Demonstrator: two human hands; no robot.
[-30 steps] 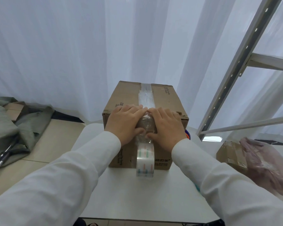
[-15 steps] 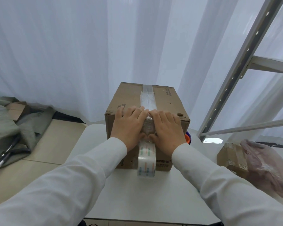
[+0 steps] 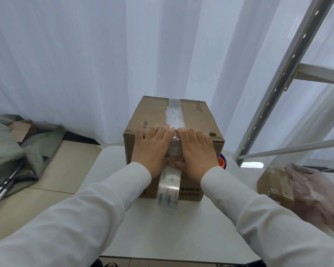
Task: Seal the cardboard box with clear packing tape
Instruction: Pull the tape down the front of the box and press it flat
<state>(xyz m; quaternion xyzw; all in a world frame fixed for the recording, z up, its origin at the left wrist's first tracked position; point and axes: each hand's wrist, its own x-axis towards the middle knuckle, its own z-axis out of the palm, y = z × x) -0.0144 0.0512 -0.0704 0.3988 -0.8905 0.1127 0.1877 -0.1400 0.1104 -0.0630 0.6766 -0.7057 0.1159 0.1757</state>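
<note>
Both flat hands, left hand and right hand, slid forward, fingers released, smoothing glossy tape on cardboard box

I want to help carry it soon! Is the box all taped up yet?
Not quite. A strip of tape already runs along the top seam of the box. Right now the left hand and right hand press the tape down over the near edge. The tape roll hangs uncut against the front, so cutting it and smoothing the end remain.

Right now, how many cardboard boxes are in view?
2: the cardboard box on the white table under both hands, and a smaller box at right. Others may be hidden.
</note>
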